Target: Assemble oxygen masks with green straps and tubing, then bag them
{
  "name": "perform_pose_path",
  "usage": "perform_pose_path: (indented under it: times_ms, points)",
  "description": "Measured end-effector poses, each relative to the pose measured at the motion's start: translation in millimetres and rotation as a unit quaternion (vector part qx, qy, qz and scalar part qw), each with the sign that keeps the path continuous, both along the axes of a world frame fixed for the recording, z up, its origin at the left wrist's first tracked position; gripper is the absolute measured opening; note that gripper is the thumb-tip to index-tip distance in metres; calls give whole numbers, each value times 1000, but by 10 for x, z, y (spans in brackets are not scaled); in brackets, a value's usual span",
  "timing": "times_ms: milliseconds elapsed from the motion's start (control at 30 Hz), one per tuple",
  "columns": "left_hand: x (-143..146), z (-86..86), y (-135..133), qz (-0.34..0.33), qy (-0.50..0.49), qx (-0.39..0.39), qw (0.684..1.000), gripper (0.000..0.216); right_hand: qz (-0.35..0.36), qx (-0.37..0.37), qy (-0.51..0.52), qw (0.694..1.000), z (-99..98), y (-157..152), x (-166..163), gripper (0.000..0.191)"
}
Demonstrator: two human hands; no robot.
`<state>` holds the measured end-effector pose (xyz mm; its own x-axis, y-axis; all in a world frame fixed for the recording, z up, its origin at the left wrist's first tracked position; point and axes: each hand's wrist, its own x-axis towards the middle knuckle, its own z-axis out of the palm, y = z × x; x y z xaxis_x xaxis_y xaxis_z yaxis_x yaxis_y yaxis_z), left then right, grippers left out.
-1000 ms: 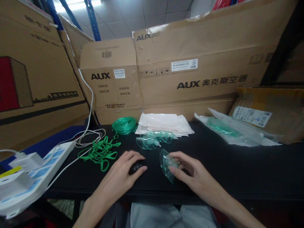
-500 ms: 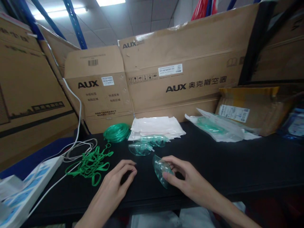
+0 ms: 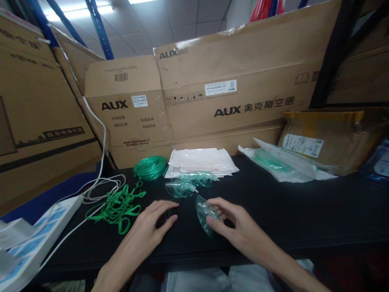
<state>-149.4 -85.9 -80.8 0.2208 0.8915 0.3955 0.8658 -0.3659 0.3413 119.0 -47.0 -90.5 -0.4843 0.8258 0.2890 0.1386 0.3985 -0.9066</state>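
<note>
My right hand point(image 3: 235, 229) pinches a clear green-tinted plastic mask point(image 3: 204, 215) and holds it on edge just above the black table point(image 3: 304, 219). My left hand point(image 3: 148, 231) rests curled on the table to its left, fingers round a small dark object point(image 3: 164, 217) that is mostly hidden. Two more clear masks point(image 3: 182, 188) lie a little beyond the hands. A heap of green straps point(image 3: 118, 205) lies left of my left hand, and a coil of green tubing point(image 3: 150, 167) sits behind it.
A stack of white plastic bags point(image 3: 202, 160) lies at the table's back, bagged masks point(image 3: 282, 166) to the right. AUX cardboard boxes point(image 3: 231, 89) wall the rear and left. A white power strip point(image 3: 39, 239) with cable lies at left. A brown padded parcel point(image 3: 328, 138) sits right.
The view swung right and then steadied. My left hand lifted its fingers off the dark object, then closed back over it. My right hand kept its hold on the mask.
</note>
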Motion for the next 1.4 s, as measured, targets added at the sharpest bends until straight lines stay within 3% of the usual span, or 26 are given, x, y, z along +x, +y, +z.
perform_pose_path:
  times_ms: [167, 300, 467, 600, 800, 1200, 1400]
  points:
    - [-17, -25, 28, -3, -16, 31, 999, 24, 4, -22, 25, 999, -9, 0, 5, 19]
    - [96, 69, -3, -8, -91, 63, 994, 25, 18, -62, 62, 996, -32, 20, 8, 21]
    - [400, 200, -21, -80, -146, 92, 982, 27, 2, -11, 33, 999, -35, 26, 4, 19]
    - [572, 130, 34, -129, -149, 99, 975, 26, 49, -40, 45, 997, 23, -18, -11, 17]
    - [599, -19, 43, -148, -165, 91, 971, 27, 53, 4, 29, 998, 93, -56, 22, 16]
    - [588, -16, -5, -175, -143, 99, 969, 33, 67, 11, 20, 997, 93, -66, 58, 16]
    - [577, -9, 7, -156, -169, 84, 970, 30, 81, 10, 19, 997, 90, -59, 70, 18]
